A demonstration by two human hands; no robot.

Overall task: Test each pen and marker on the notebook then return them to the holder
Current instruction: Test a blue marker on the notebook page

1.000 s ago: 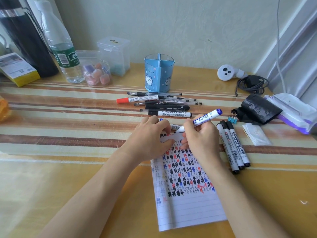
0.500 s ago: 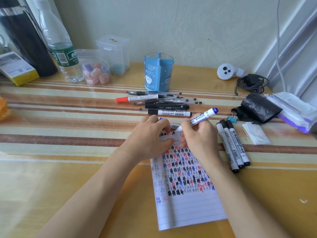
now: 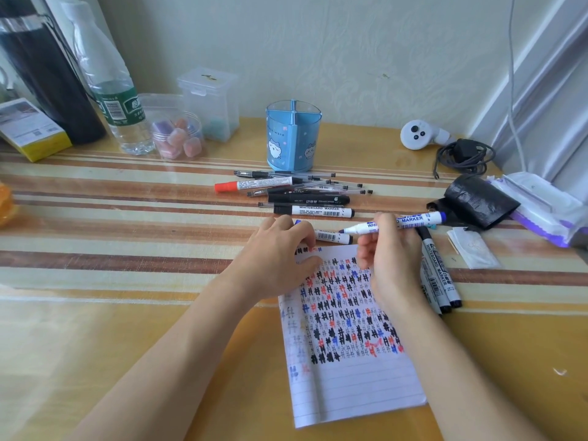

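Note:
My right hand (image 3: 394, 259) grips an uncapped blue whiteboard marker (image 3: 410, 220), held nearly level above the top of the notebook (image 3: 350, 377), tip pointing left and off the paper. My left hand (image 3: 276, 259) rests on the notebook's top left corner, thumb on the page. Its fingers curl round what looks like a small blue cap (image 3: 297, 222). The page is covered with black, blue and red test marks. Behind my hands lies another marker (image 3: 334, 236). The blue pen holder (image 3: 292, 138) stands at the back, with nothing seen sticking out of it.
A pile of pens and markers (image 3: 305, 198) lies in front of the holder. Three markers (image 3: 440, 281) lie to the right of the notebook. A black pouch (image 3: 477, 202), a tissue pack (image 3: 547, 208) and a cable (image 3: 464, 155) sit far right. A bottle (image 3: 117, 100) and clear boxes (image 3: 210, 103) stand back left.
My right hand lifted the blue marker off the page and swung it flatter, so its tip now points left above the notebook's top edge. My left hand stayed put.

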